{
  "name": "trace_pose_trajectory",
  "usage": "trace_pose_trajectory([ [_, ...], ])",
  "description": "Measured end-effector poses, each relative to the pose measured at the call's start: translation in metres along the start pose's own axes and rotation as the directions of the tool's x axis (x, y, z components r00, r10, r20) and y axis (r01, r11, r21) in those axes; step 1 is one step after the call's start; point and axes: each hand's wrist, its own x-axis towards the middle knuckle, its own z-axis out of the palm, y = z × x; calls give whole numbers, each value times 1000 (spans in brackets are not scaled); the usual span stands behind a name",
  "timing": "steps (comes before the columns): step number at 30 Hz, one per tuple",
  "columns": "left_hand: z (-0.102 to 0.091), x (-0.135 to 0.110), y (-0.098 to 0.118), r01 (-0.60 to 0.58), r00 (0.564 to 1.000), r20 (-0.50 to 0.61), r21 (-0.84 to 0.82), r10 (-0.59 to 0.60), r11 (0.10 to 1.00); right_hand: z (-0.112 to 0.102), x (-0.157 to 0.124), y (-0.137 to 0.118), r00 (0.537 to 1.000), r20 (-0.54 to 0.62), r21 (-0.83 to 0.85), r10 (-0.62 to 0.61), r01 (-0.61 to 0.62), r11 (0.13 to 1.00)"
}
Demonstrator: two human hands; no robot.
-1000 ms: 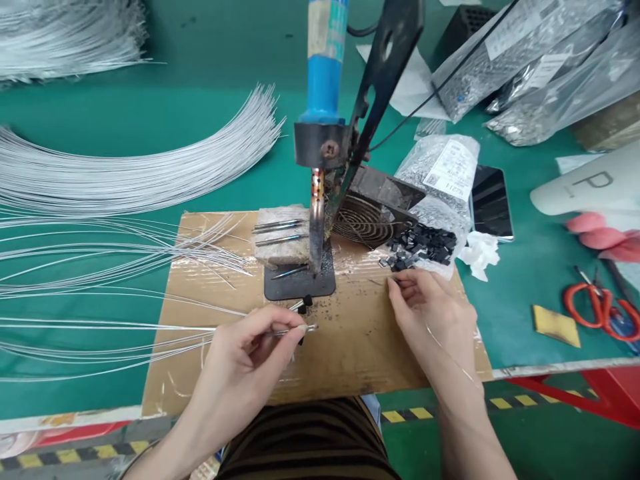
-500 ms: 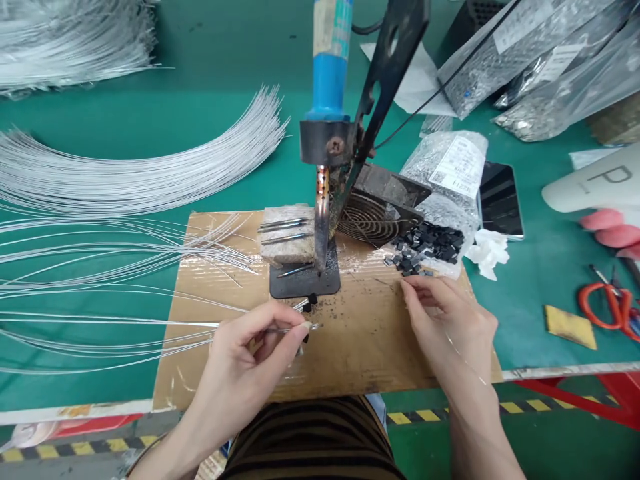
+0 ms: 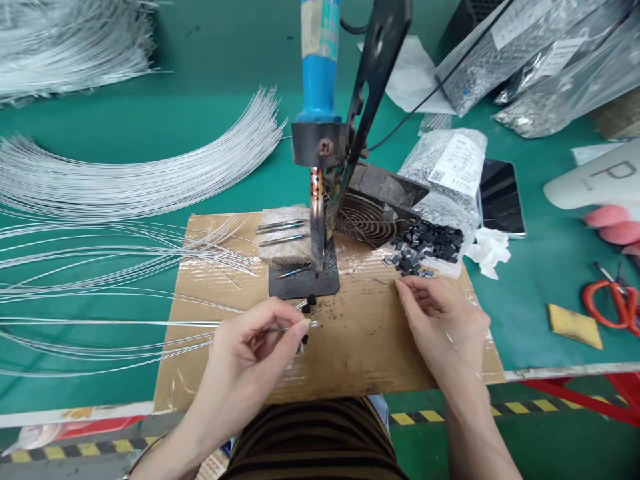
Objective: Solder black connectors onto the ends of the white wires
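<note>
A green tabletop [image 3: 215, 100] carries white wires [image 3: 150, 183], a cardboard sheet [image 3: 370, 353], a yellow pad [image 3: 575, 325] and an orange-handled tool [image 3: 621, 307].

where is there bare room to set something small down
Free: cardboard between the left hand and right hand, below the dark specks; green table between white tissue and yellow pad. Crowded: around the soldering iron, fan and black pieces.

Even, bright light; shadows soft. Glare flecks plastic bags [image 3: 547, 63] at two o'clock. Hands [image 3: 250, 360] [image 3: 445, 327] fairly crisp; wire bundle [image 3: 70, 50] at ten o'clock blurs. Wide lens stretches outer edges.
</note>
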Motion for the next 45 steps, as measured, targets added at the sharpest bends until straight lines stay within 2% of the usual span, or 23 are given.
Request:
trace_pose_trajectory([
  [7,1,-2,5,24,999,-47,-5,-24,1000,4,-14,-5,987,98,244,127,-147,959],
  [13,-2,-2,4,45,995,-91,52,-40,998,8,-16,-28,980,161,442,118,-179,879],
  [20,-3,-2,10,36,993,-110,22,-34,999,9,-22,-49,941,323,643,101,-296,706],
  [25,-1,-3,13,47,993,-111,2,-47,999,18,-34,-66,898,421,697,126,-409,589],
  [31,-3,-4,11,59,994,-91,44,-55,997,27,-37,-79,864,498,716,78,-460,525],
  [35,-3,-4,9,77,995,-76,57,-72,995,30,-37,-82,858,512,734,39,-460,500],
  [45,-3,2,8,19,1000,27,-129,-16,992,34,-40,-83,860,510,736,28,-453,502],
])
